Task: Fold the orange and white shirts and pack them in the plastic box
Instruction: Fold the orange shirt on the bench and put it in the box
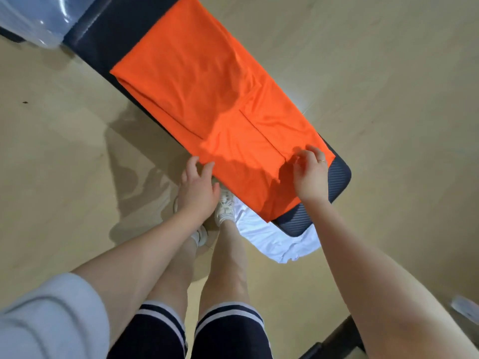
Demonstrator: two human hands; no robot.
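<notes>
While the fold was under way: the orange shirt lay spread lengthwise on a dark padded bench, already narrowed into a long strip with its sides turned in.
Step in hand: judged to be the lengthwise fold of the orange shirt, with both hands at its near end.
Right hand: fingers curled and pinched on the near corner of the cloth, beside a seam that ran away from the grip.
Left hand: fingers loosely spread at the near left edge; whether it had the cloth pinched or only touched it could not be told.
Next move: likely lifting the near end and carrying it away from the hands toward the far end, which would call for an even pull from both corners so the strip stays square.
White shirt: unfolded, hanging crumpled below the bench end, just under the right wrist.
Plastic box: clear, at the far end of the bench, well beyond the grip, only a corner of it showing.
Surface: ribbed dark padding, narrower than the shirt needs.
Room: pale, glossy tan floor, otherwise little showing.
</notes>
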